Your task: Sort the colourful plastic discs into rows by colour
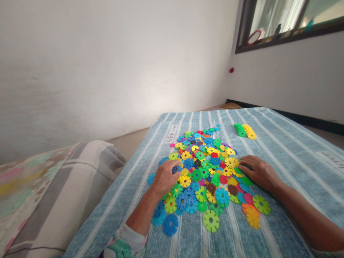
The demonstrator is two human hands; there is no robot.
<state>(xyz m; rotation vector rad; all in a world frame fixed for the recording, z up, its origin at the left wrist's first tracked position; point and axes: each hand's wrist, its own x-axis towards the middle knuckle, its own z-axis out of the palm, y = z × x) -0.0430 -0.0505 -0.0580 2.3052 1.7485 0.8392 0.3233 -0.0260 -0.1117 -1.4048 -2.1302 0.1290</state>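
A pile of notched plastic discs (204,172) in many colours is spread over the striped blue cloth. At the left side of the pile, my left hand (166,177) has its thumb and fingers closed about a blue notched disc (176,168). My right hand (259,171) rests at the pile's right edge, fingers curled, with a small dark piece (249,167) between thumb and fingers; its shape is mostly hidden. A green disc (246,180) lies just below that hand.
Beyond my right hand, a green stack of discs (239,130) and a yellow stack (249,131) lie side by side on the cloth (285,150). Bedding (80,179) is at the left. White walls and a window (292,21) stand behind.
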